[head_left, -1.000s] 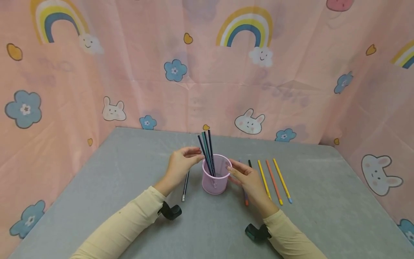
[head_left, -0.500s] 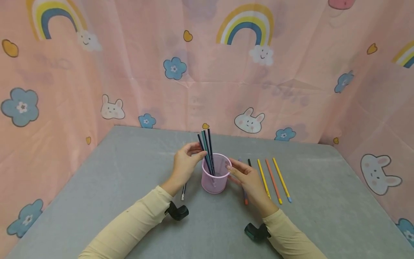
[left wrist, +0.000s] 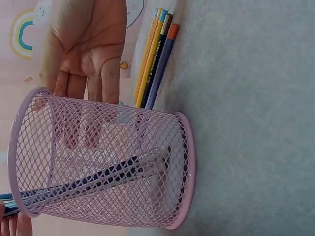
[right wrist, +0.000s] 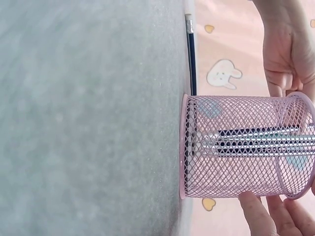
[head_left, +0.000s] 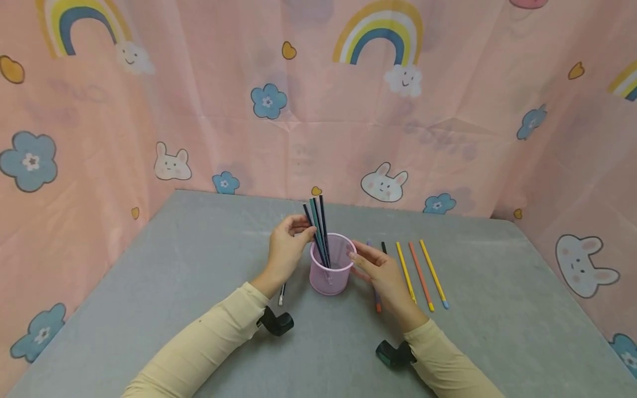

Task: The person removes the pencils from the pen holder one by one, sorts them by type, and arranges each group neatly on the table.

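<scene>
Shifted right, the left hand now pinches pencils leaning in the cup; the right hand grips its right side.

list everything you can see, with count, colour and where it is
Mesh cup: 1, pink, upright on the table between the hands
Pencils in the cup: at least 3, dark and blue-green, leaning; overlap hides the exact count
Lone pencil: 1, dark, table, left of the cup
Purple pencil: 1, purple with red end, right of the cup
Black pencil: 1, black, partly behind the right hand
Yellow pencils: 2, yellow, farther right
Orange pencil: 1, orange, between the yellow ones
Table: 1, grey, under everything
Backdrop: pink with cartoon prints, around the table
Wrist cameras: 2, black, one per wrist
Sleeves: 2, cream, on both arms
Left hand: 1, bare, pinching pencils above the cup
Right hand: 1, bare, gripping the cup's rim
</scene>
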`<action>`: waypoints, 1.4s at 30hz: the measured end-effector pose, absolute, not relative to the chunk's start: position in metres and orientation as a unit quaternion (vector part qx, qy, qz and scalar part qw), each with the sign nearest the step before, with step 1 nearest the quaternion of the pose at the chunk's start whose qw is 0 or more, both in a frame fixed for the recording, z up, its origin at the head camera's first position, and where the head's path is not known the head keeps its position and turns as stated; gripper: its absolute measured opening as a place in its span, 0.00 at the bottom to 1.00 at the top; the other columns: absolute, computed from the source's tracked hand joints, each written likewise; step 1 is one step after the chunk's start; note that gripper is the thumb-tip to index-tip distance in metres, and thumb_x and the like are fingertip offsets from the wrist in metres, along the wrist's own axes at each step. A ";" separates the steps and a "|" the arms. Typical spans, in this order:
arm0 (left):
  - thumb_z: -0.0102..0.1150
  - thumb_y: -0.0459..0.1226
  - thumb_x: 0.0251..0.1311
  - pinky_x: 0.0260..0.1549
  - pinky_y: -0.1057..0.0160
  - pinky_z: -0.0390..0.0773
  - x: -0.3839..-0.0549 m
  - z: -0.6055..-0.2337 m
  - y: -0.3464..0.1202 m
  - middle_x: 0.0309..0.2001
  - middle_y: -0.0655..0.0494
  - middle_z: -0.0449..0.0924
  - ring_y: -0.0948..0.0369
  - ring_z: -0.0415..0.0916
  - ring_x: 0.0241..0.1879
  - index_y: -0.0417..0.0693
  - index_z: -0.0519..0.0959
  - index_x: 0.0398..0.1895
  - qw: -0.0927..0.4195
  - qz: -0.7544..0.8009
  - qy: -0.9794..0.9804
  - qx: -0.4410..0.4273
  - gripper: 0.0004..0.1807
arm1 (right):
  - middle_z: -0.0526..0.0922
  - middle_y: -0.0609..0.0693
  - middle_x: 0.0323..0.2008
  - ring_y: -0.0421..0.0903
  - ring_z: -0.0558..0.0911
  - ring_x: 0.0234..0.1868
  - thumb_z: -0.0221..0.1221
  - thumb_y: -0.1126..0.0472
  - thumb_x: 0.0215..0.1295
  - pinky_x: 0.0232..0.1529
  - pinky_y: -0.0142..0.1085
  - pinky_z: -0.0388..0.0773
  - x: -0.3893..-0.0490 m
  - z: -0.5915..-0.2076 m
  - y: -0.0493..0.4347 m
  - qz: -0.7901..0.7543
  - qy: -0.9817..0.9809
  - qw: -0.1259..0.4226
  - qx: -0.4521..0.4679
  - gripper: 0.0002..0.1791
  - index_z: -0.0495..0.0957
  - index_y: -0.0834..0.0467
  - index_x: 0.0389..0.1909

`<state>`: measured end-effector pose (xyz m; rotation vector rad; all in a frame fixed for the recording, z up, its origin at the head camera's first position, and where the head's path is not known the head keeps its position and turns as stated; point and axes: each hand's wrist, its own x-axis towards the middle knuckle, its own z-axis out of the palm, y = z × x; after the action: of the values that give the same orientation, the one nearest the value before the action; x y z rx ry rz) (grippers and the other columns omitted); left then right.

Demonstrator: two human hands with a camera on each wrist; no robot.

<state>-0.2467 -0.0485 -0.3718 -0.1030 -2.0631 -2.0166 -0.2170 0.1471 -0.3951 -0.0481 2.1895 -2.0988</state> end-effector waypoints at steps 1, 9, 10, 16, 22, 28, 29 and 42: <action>0.61 0.28 0.55 0.35 0.67 0.83 -0.246 -0.371 -0.049 0.41 0.41 0.78 0.57 0.79 0.38 0.33 0.75 0.44 0.128 -0.693 -0.708 -0.036 0.13 | 0.74 0.53 0.59 0.48 0.75 0.58 0.62 0.52 0.59 0.50 0.39 0.78 -0.217 -0.395 0.147 -0.692 0.719 0.055 -0.016 0.28 0.72 0.56 0.59; 0.60 0.27 0.55 0.36 0.66 0.83 -0.242 -0.353 -0.052 0.40 0.41 0.78 0.59 0.78 0.37 0.32 0.74 0.42 0.134 -0.707 -0.692 -0.057 0.12 | 0.75 0.53 0.58 0.47 0.75 0.58 0.61 0.53 0.60 0.51 0.40 0.77 -0.220 -0.395 0.147 -0.692 0.719 0.054 -0.021 0.26 0.72 0.56 0.59; 0.60 0.27 0.55 0.37 0.66 0.83 -0.242 -0.350 -0.053 0.40 0.41 0.78 0.59 0.78 0.37 0.31 0.74 0.42 0.135 -0.709 -0.690 -0.061 0.12 | 0.75 0.53 0.58 0.47 0.75 0.58 0.61 0.53 0.60 0.51 0.40 0.77 -0.220 -0.395 0.147 -0.692 0.719 0.055 -0.021 0.26 0.72 0.56 0.59; 0.60 0.29 0.55 0.38 0.65 0.82 -0.244 -0.338 -0.060 0.41 0.43 0.78 0.60 0.79 0.38 0.33 0.75 0.44 0.144 -0.714 -0.682 -0.070 0.13 | 0.75 0.53 0.58 0.48 0.75 0.58 0.62 0.51 0.59 0.51 0.40 0.77 -0.221 -0.395 0.148 -0.691 0.721 0.058 -0.018 0.27 0.73 0.55 0.59; 0.61 0.30 0.56 0.39 0.65 0.82 -0.242 -0.326 -0.068 0.40 0.45 0.78 0.59 0.78 0.38 0.32 0.74 0.45 0.150 -0.717 -0.677 -0.076 0.15 | 0.74 0.53 0.59 0.48 0.74 0.59 0.61 0.52 0.59 0.51 0.40 0.77 -0.221 -0.395 0.148 -0.691 0.720 0.061 -0.020 0.27 0.72 0.56 0.59; 0.60 0.30 0.56 0.39 0.65 0.82 -0.240 -0.318 -0.073 0.40 0.46 0.78 0.60 0.78 0.38 0.35 0.75 0.44 0.154 -0.709 -0.683 -0.087 0.12 | 0.74 0.53 0.59 0.48 0.74 0.59 0.61 0.51 0.59 0.52 0.40 0.77 -0.220 -0.396 0.149 -0.692 0.719 0.063 -0.023 0.27 0.72 0.55 0.59; 0.60 0.30 0.56 0.39 0.65 0.82 -0.239 -0.317 -0.074 0.40 0.46 0.78 0.60 0.78 0.38 0.35 0.75 0.43 0.156 -0.709 -0.682 -0.088 0.12 | 0.74 0.53 0.59 0.48 0.74 0.60 0.61 0.51 0.59 0.52 0.40 0.77 -0.220 -0.396 0.149 -0.692 0.719 0.064 -0.024 0.28 0.72 0.55 0.59; 0.63 0.32 0.54 0.39 0.63 0.83 -0.231 -0.300 -0.087 0.36 0.50 0.78 0.61 0.79 0.36 0.38 0.77 0.41 0.173 -0.708 -0.675 -0.112 0.12 | 0.73 0.52 0.60 0.47 0.74 0.59 0.61 0.50 0.59 0.51 0.39 0.77 -0.217 -0.393 0.149 -0.689 0.722 0.066 -0.021 0.28 0.71 0.55 0.60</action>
<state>-0.2310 -0.0868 -0.3001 -0.3170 -1.9160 -2.0092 -0.2170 0.1489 -0.3935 -0.0619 2.1772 -2.0771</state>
